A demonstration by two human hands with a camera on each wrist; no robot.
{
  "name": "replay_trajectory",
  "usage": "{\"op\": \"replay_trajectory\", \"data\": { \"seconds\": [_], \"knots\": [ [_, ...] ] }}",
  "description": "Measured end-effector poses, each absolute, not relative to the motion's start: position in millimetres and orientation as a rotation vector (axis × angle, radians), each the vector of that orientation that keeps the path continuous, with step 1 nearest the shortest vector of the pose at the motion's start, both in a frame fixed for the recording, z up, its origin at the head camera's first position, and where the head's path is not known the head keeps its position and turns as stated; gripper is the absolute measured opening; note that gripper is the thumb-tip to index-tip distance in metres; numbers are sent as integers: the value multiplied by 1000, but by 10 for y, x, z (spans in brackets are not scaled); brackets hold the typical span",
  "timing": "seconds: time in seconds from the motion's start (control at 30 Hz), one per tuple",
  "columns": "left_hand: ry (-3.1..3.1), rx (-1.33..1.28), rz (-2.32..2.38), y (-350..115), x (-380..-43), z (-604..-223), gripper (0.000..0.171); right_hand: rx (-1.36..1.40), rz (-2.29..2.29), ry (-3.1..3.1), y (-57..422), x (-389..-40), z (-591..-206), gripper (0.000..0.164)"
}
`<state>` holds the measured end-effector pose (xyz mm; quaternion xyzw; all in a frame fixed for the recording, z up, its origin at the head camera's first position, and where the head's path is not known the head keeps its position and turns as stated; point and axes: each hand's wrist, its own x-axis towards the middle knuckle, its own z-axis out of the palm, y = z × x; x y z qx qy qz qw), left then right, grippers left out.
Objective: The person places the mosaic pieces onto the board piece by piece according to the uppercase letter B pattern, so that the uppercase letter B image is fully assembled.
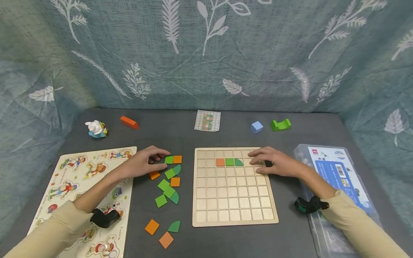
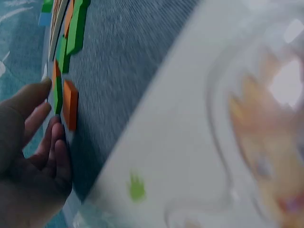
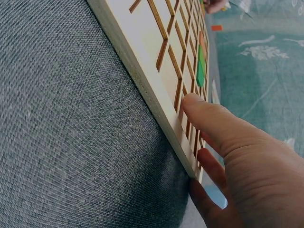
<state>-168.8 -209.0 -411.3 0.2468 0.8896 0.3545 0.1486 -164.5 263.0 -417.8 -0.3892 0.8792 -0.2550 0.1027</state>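
Observation:
In the head view my left hand reaches over the loose tiles, its thumb and forefinger spread beside a green square tile. That tile lies against an orange square tile. The left wrist view shows the thumb and fingers close to the green tile, with no grip visible. My right hand rests at the upper right edge of the wooden grid board, fingers extended over it. On the board a salmon square, a green square and a green quarter-circle sit in one row.
More loose tiles lie left of the board. Behind it is a pattern card. A puzzle board is under the left arm; a clear plastic case is under the right. Toy blocks and a figurine stand farther back.

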Motion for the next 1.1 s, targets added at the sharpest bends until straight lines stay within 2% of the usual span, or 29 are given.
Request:
{"op": "replay_trajectory", "data": {
  "seconds": [0.47,1.1],
  "knots": [
    [2634,681,950,-1968,-1698,-4140,44,-1147,-755,2593,2626,-1652,-4199,29],
    [2673,611,951,-1917,-1678,-4132,34,-1147,-748,2592,2625,-1656,-4170,31]
  ]
}}
